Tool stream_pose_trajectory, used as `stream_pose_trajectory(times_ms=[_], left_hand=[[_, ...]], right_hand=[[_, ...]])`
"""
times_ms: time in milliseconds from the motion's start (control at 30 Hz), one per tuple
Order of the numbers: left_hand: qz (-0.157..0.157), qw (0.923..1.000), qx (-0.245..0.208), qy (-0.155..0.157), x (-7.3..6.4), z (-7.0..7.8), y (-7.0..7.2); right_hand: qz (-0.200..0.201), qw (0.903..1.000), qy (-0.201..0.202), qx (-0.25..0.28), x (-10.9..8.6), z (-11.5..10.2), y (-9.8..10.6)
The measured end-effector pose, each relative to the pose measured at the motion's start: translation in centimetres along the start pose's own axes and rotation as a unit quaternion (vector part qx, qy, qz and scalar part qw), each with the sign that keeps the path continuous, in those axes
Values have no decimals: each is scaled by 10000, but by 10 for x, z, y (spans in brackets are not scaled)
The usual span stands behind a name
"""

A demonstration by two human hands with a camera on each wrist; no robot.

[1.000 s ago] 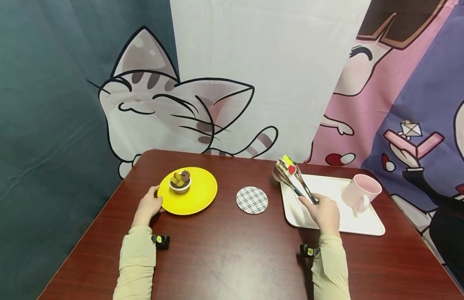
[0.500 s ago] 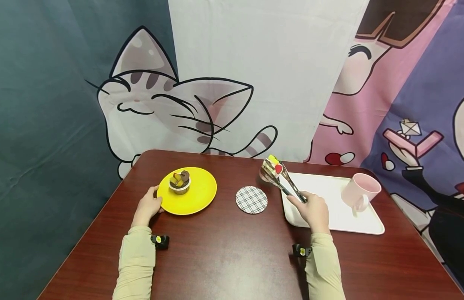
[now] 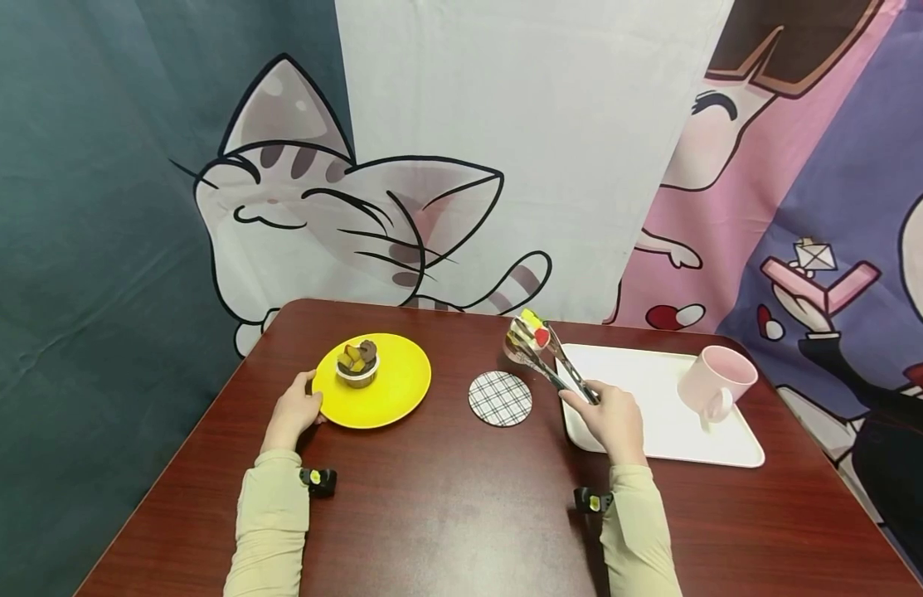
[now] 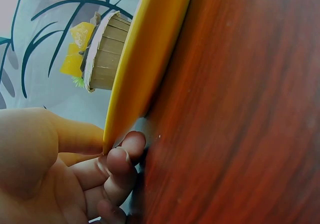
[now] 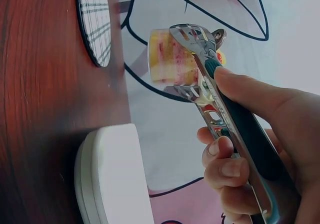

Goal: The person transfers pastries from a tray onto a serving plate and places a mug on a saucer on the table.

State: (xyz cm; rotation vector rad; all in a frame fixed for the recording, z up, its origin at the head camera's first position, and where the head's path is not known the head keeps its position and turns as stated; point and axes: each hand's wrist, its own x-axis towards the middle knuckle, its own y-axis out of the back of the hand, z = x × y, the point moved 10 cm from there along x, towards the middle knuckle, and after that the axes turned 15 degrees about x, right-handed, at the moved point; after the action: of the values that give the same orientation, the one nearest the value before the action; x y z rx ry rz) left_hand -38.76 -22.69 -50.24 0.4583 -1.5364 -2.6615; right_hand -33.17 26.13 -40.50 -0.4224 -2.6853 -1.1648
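Observation:
My left hand (image 3: 297,409) pinches the left rim of a yellow plate (image 3: 397,390), thumb above and fingers under the edge, as the left wrist view shows. On that plate stands a cupcake (image 3: 359,365) in a paper case, with chocolate and yellow pieces on top. My right hand (image 3: 612,419) grips metal tongs (image 5: 250,134) with dark green handle pads. Between the tongs' ends is a small layered cake in a clear cup (image 5: 170,59), yellow and pink, held up off the table. It hangs behind and right of a round plaid coaster (image 3: 500,399).
A white tray (image 3: 677,435) lies on the right of the brown table (image 3: 431,514), below my right hand. A pink mug (image 3: 716,381) stands on its right part. Behind the table hangs a cartoon-printed curtain (image 3: 521,124).
My right hand has moved left, carrying the tongs and the cup of cake from over the tray's left edge towards the coaster. The left hand and plate have stayed in place.

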Motion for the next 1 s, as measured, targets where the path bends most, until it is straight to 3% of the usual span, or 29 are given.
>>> stream_pose_trajectory(times_ms=[367,667,1000], left_hand=[[29,10000,-27,3,-2,-2,6],[0,10000,-73,-55,-5,5,0],[3,9999,-164,8,-5,1,2]], right_hand=[[-114,9994,285,179,-1,-25,-24],[-218,9981,426,384,-6,-37,-39],[-344,9948,774,574,-1,-70,-49]])
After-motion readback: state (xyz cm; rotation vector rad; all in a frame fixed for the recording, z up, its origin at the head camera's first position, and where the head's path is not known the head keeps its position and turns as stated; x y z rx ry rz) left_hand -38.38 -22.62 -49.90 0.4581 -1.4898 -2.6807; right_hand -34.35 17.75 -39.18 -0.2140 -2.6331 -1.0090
